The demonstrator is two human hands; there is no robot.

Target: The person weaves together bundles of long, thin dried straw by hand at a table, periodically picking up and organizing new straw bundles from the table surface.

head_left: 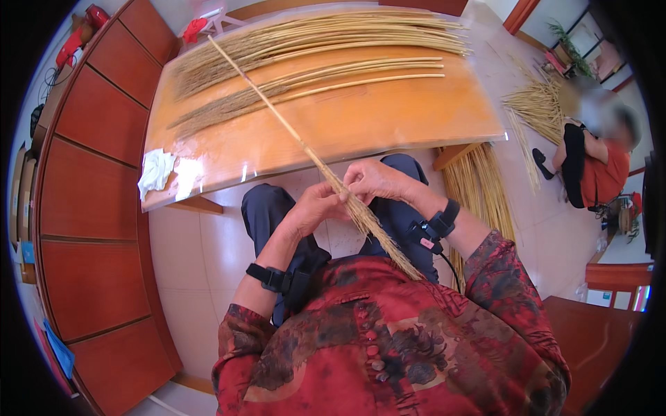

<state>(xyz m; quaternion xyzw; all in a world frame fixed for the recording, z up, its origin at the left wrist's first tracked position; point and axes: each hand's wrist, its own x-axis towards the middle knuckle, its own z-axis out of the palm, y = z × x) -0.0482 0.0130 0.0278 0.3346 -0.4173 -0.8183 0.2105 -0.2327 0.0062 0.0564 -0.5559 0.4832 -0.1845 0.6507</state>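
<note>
A long dried stalk [277, 113] with a bushy seed head [380, 234] slants across my lap, its thin end reaching out over the table. My left hand [318, 208] is closed on the upper part of the seed head, from the left side. Right beside it, my right hand [380, 180] pinches the same head between thumb and fingers. The fingertips of both hands nearly meet there, partly hiding what they grip. The bushy tip points down toward my stomach.
An orange table [388, 125] ahead carries a thick layer of stalks [333, 38], a few separate stalks [347, 73] and crumpled white tissue [157, 171]. More stalks [479, 187] lie on the floor at right, near a seated person [603, 166]. A red-brown cabinet [90, 208] lines the left.
</note>
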